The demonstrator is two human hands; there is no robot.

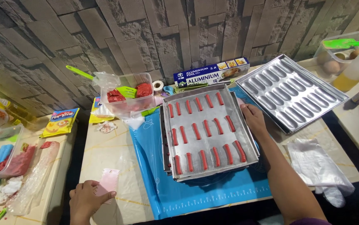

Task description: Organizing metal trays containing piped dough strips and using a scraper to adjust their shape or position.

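Note:
A metal baking tray point(229, 164) with several piped red batter strips point(197, 131) sits on top of other trays, on a blue silicone mat point(146, 146). My right hand point(253, 118) rests on the tray's right rim, gripping its edge. My left hand point(86, 200) lies at the near left of the table, fingers on a pink toothed scraper point(109, 180).
A clear tub of red batter point(130, 96) with a green spatula stands behind the trays, beside a foil box point(211, 71). An empty moulded pan point(292, 91) leans at the right. Plastic bags point(319, 164), an egg container point(338, 56) and a messy side table point(21, 166) surround.

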